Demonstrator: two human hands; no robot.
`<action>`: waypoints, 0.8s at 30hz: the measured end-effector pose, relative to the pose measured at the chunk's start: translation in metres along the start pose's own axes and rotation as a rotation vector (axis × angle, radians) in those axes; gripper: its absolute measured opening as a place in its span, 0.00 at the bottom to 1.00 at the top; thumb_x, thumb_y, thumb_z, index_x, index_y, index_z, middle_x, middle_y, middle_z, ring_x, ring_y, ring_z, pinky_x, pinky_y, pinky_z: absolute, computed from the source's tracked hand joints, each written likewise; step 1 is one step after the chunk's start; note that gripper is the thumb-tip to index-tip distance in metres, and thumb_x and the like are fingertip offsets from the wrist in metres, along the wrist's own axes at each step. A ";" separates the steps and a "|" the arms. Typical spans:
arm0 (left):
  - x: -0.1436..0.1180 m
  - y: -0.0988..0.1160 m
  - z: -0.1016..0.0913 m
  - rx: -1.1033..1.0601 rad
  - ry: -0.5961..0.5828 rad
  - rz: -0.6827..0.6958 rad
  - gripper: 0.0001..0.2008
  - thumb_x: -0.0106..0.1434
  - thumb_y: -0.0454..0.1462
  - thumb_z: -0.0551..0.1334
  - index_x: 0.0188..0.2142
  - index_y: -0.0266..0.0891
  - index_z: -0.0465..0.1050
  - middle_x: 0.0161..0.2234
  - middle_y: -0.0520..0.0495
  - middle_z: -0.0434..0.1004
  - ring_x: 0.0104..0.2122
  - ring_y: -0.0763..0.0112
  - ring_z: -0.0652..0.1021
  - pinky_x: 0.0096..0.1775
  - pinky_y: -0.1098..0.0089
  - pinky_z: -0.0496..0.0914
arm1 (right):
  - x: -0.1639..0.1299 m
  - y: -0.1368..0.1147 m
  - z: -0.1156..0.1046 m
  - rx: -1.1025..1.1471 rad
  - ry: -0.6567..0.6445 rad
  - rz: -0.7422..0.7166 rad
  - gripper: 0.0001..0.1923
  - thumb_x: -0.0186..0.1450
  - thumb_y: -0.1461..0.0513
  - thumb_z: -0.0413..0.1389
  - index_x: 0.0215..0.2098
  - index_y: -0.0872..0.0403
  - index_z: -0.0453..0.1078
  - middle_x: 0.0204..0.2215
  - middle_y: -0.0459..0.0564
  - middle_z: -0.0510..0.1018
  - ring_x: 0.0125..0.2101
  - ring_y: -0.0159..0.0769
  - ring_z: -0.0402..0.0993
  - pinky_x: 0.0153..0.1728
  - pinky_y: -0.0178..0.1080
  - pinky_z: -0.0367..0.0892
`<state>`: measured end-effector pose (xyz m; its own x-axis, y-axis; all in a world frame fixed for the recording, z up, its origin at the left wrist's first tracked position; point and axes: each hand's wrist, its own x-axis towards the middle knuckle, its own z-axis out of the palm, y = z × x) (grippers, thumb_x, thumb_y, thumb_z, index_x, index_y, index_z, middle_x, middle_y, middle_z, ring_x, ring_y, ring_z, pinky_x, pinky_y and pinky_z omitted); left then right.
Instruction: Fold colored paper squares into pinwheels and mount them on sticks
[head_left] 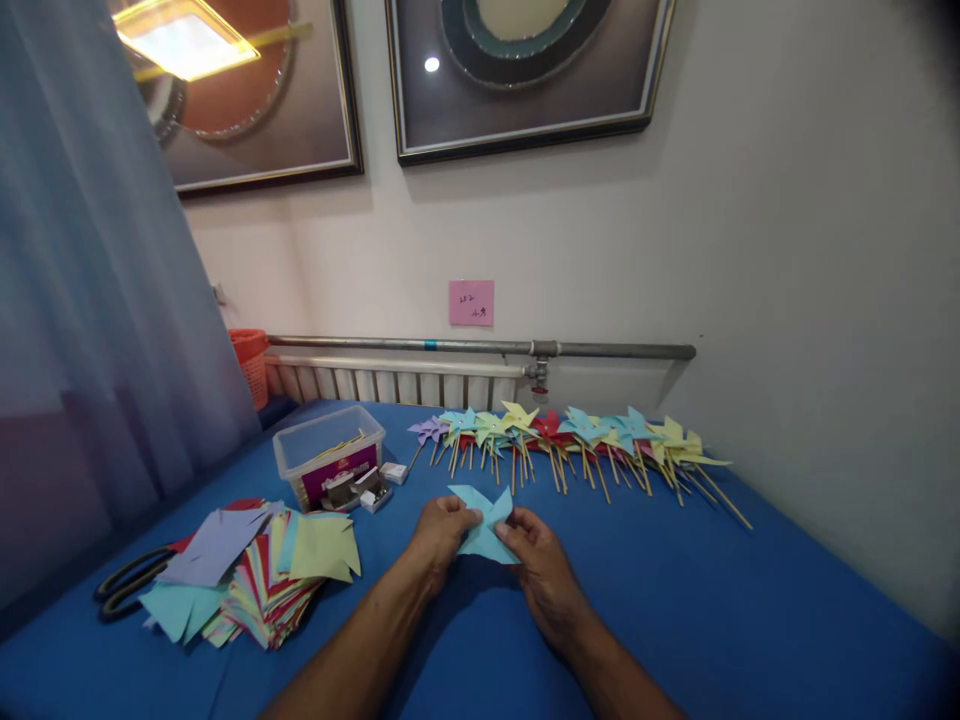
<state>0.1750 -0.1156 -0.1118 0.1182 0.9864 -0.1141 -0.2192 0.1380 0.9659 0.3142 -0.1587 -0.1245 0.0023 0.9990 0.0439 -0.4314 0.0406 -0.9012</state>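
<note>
A light blue paper pinwheel (pixel 486 540), partly folded, is held up between my two hands over the blue table cover. My left hand (pixel 442 535) pinches its left side, the thumb near the paper's middle. On the other side, my right hand (pixel 541 560) grips the right part with thumb and fingers. Its upper points stick up above my fingertips. Beyond my hands lies a long row of finished paper pinwheels (pixel 585 427) on wooden sticks, in purple, blue, yellow and red.
Stacked cut paper sheets (pixel 319 547) lie at the left, beside scissors with black handles (pixel 124 590). A clear plastic box (pixel 330 445) holds thin sticks, with small open boxes (pixel 358 492) before it. An orange basket (pixel 253 365) stands behind, near a wall pipe (pixel 622 351) and a curtain (pixel 97 280).
</note>
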 end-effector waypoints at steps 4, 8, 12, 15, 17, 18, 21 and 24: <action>-0.001 -0.005 0.006 0.082 0.037 0.008 0.13 0.44 0.36 0.70 0.19 0.38 0.65 0.14 0.56 0.65 0.15 0.79 0.62 0.20 0.74 0.54 | 0.006 0.007 -0.005 -0.019 0.071 -0.044 0.24 0.48 0.52 0.72 0.39 0.53 0.76 0.32 0.50 0.85 0.34 0.43 0.81 0.36 0.40 0.71; -0.002 -0.008 0.009 0.108 0.031 0.008 0.11 0.46 0.34 0.69 0.19 0.38 0.66 0.14 0.56 0.66 0.15 0.79 0.62 0.20 0.74 0.54 | 0.009 0.010 -0.007 -0.035 0.105 -0.042 0.23 0.49 0.54 0.71 0.40 0.53 0.74 0.29 0.48 0.84 0.31 0.43 0.81 0.35 0.40 0.72; -0.003 -0.009 0.010 0.101 0.029 -0.010 0.10 0.47 0.33 0.69 0.19 0.38 0.66 0.14 0.55 0.67 0.14 0.79 0.63 0.20 0.74 0.55 | 0.010 0.013 -0.007 -0.070 0.132 -0.042 0.21 0.51 0.54 0.69 0.40 0.53 0.73 0.29 0.48 0.85 0.30 0.44 0.82 0.33 0.41 0.72; -0.004 -0.009 0.011 0.084 0.037 -0.018 0.12 0.48 0.32 0.68 0.19 0.38 0.65 0.14 0.56 0.65 0.14 0.79 0.62 0.20 0.74 0.54 | 0.011 0.015 -0.006 -0.093 0.158 -0.056 0.19 0.52 0.54 0.67 0.39 0.52 0.73 0.29 0.49 0.85 0.30 0.45 0.82 0.34 0.42 0.74; -0.005 -0.009 0.013 0.073 0.039 -0.026 0.12 0.48 0.31 0.68 0.18 0.39 0.64 0.13 0.56 0.65 0.14 0.79 0.61 0.20 0.75 0.53 | 0.011 0.015 -0.006 -0.110 0.174 -0.065 0.18 0.52 0.54 0.67 0.38 0.51 0.73 0.29 0.49 0.85 0.30 0.45 0.82 0.34 0.43 0.74; -0.006 -0.009 0.013 0.070 0.041 -0.028 0.13 0.48 0.31 0.69 0.18 0.39 0.64 0.13 0.57 0.65 0.14 0.79 0.61 0.20 0.75 0.53 | 0.011 0.015 -0.005 -0.118 0.182 -0.068 0.18 0.52 0.54 0.67 0.38 0.51 0.73 0.29 0.49 0.85 0.29 0.45 0.82 0.34 0.43 0.74; -0.006 -0.011 0.014 0.073 0.051 -0.026 0.13 0.47 0.32 0.70 0.19 0.38 0.65 0.14 0.57 0.65 0.14 0.79 0.62 0.20 0.75 0.53 | 0.009 0.015 -0.006 -0.145 0.193 -0.071 0.17 0.53 0.55 0.66 0.38 0.50 0.72 0.30 0.49 0.85 0.30 0.46 0.82 0.34 0.43 0.75; -0.005 -0.012 0.013 0.087 0.034 -0.027 0.13 0.46 0.35 0.71 0.19 0.38 0.66 0.15 0.56 0.66 0.15 0.78 0.63 0.21 0.74 0.55 | 0.008 0.016 -0.006 -0.174 0.200 -0.074 0.16 0.53 0.55 0.66 0.38 0.50 0.72 0.30 0.50 0.85 0.30 0.46 0.82 0.33 0.42 0.75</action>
<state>0.1895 -0.1237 -0.1197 0.0894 0.9850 -0.1473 -0.1312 0.1583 0.9786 0.3130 -0.1497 -0.1415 0.2140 0.9759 0.0420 -0.2621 0.0988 -0.9600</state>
